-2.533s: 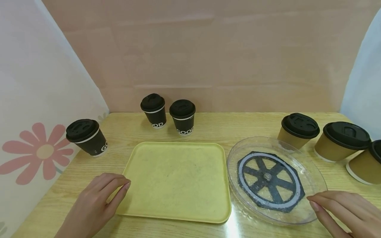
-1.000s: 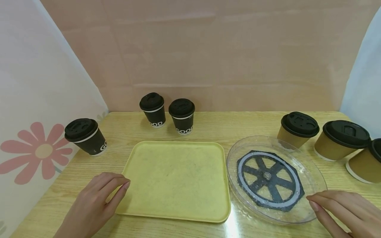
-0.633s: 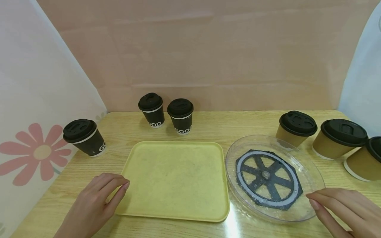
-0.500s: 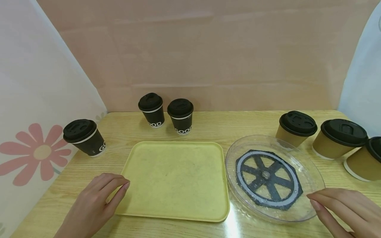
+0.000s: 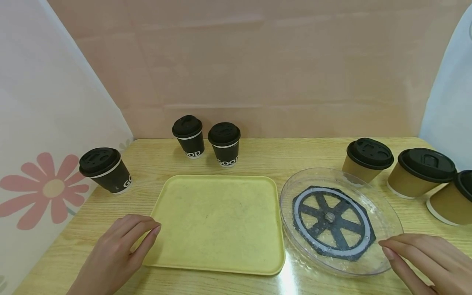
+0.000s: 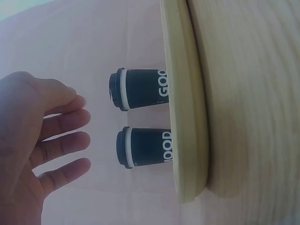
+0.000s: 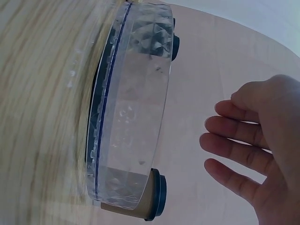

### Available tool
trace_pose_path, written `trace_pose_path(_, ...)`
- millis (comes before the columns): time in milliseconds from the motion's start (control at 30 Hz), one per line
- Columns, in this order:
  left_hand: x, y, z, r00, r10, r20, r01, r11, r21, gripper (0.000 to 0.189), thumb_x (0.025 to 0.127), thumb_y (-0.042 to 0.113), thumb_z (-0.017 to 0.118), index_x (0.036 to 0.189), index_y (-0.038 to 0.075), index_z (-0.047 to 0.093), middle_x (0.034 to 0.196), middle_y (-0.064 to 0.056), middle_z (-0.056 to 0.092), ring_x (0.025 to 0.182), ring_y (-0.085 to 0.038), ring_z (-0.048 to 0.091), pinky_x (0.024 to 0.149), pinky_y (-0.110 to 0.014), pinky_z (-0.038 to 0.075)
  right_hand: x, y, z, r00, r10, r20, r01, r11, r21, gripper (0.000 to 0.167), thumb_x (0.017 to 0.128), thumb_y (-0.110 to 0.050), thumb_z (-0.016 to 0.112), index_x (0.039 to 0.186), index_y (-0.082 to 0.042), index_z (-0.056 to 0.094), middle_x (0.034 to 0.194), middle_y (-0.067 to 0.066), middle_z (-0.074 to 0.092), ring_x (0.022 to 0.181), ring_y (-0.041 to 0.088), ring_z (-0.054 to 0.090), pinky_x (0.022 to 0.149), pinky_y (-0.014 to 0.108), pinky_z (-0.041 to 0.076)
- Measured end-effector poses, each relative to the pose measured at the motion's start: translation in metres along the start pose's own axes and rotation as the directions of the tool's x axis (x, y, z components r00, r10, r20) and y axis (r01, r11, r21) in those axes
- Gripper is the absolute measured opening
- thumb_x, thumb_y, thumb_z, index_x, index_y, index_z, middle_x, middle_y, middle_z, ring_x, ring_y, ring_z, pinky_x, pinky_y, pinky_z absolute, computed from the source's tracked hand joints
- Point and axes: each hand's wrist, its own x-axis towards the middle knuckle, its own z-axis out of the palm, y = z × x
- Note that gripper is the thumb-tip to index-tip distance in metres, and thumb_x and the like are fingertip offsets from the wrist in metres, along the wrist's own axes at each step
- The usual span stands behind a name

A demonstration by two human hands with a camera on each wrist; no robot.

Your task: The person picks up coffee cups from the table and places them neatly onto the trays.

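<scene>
My left hand (image 5: 118, 250) hovers by the left edge of a yellow rectangular tray (image 5: 217, 225), thumb and fingertips close together. It holds nothing, and the left wrist view shows it apart from the tray's rim (image 6: 187, 117). Over on the right, my right hand (image 5: 431, 262) is beside the near right rim of a round clear plastic dish (image 5: 387, 229), its fingers loosely bent around nothing. The right wrist view has a gap between that hand and the dish wall (image 7: 136, 117). A dark octagonal, spoked wheel pattern (image 5: 341, 223) shows at the dish's bottom.
Black lidded paper cups stand at left (image 5: 110, 176) and behind the tray, one cup (image 5: 191, 143) beside another cup (image 5: 225, 151). Brown lidded cups line the right: one cup (image 5: 361, 168) behind the dish, a second cup (image 5: 411, 182), and a third cup (image 5: 451, 203) partly cut off.
</scene>
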Motion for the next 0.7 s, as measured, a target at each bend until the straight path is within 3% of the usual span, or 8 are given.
trace_pose_path(467,-0.0015,-0.0014,0.0035,1.000,0.004,-0.007,-0.004,1.000,0.019,0.049,0.103,0.048,0.037,0.083,0.018,0.070,0.083,0.012,0.064,0.076,-0.011,0.058,0.076,-0.018,0.046,0.0002,-0.0002,-0.0009,1.000,0.006,0.019,-0.005,1.000,-0.014,0.057,0.099,-0.053,0.045,0.071,-0.013,0.075,0.066,-0.005,0.067,0.059,-0.002,0.057,0.061,0.005,0.046)
trace_pose_path(700,-0.0020,-0.0014,0.0037,1.000,0.001,-0.005,0.000,1.000,0.022,0.049,0.103,0.048,0.036,0.083,0.019,0.070,0.083,0.011,0.064,0.077,-0.011,0.059,0.076,-0.017,0.047,-0.0034,0.0018,-0.0019,0.999,0.039,-0.009,-0.039,0.999,0.018,0.053,0.098,-0.052,0.048,0.073,-0.013,0.075,0.068,-0.004,0.067,0.067,-0.007,0.055,0.070,0.002,0.042)
